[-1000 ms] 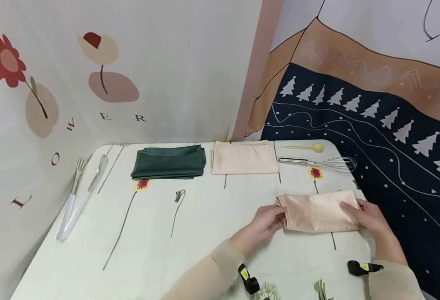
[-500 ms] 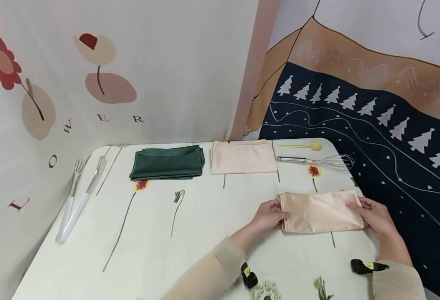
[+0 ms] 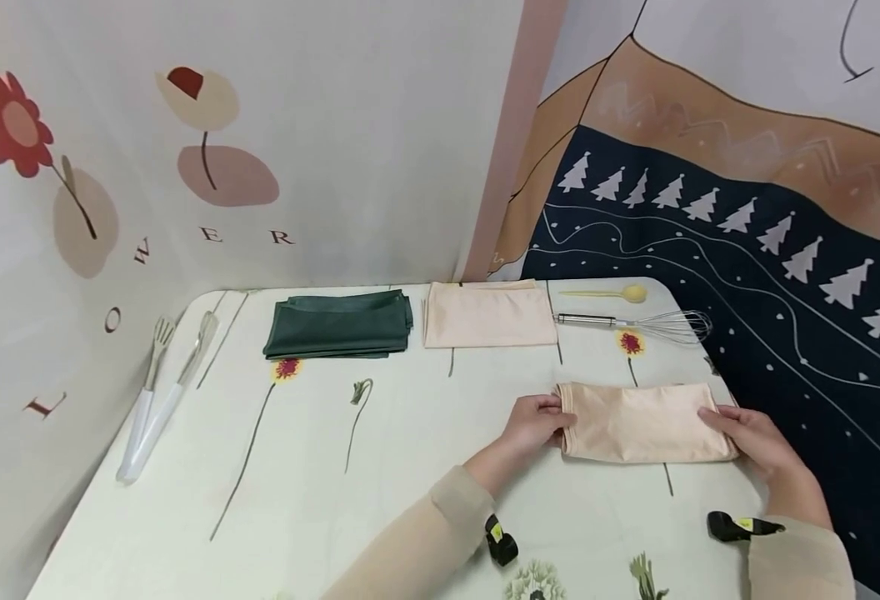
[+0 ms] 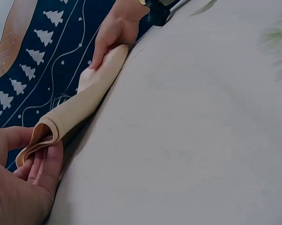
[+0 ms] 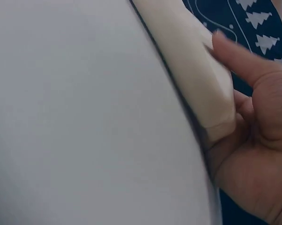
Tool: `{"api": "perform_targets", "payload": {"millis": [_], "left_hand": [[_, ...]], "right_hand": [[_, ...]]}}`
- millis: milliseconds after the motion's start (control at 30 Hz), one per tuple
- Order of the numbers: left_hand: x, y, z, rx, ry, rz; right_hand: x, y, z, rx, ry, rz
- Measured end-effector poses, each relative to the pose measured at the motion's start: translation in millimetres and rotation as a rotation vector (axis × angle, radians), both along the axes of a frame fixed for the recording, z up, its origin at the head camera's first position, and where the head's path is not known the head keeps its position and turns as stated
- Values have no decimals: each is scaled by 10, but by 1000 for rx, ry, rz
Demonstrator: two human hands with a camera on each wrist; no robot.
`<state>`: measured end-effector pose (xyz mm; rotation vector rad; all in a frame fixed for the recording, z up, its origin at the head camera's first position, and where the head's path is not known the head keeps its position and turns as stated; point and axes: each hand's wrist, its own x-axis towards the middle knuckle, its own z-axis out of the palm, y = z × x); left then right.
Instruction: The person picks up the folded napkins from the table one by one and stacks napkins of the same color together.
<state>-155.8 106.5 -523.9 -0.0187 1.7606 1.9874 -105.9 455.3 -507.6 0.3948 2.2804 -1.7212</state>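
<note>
A folded peach satin cloth (image 3: 642, 423) lies at the right side of the table, held at both ends. My left hand (image 3: 532, 427) pinches its left end. In the left wrist view that hand (image 4: 30, 183) has its thumb on top and fingers beneath the stacked, curled layers of the cloth (image 4: 82, 108). At the opposite end my right hand (image 3: 758, 437) grips with the thumb over the upper face. The right wrist view has the right hand's (image 5: 262, 112) fingers under the cloth (image 5: 192, 61), partly hidden by it.
Behind lie a second folded peach cloth (image 3: 488, 315) and a folded dark green cloth (image 3: 338, 325). A whisk (image 3: 650, 325) and yellow spoon (image 3: 620, 293) sit at the back right. White-handled tongs (image 3: 162, 400) rest by the table's left edge.
The cloth and both hands have shifted slightly to the right. My left thumb has come onto the cloth's end, and the right hand has slid outward toward its right edge.
</note>
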Motion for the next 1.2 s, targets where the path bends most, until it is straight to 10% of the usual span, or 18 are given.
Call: {"api": "perform_targets", "payload": {"millis": [400,867,1200], "left_hand": [[3,-1,11,-151,103,-105],[-23,38,-14,-292,215,28],[-17,-8,8,-233,206,39]], "right_hand": [[14,36,-20,-67,-2,148],[60,35,20,-59,15,122],[111,29,106,-61,45,207]]}}
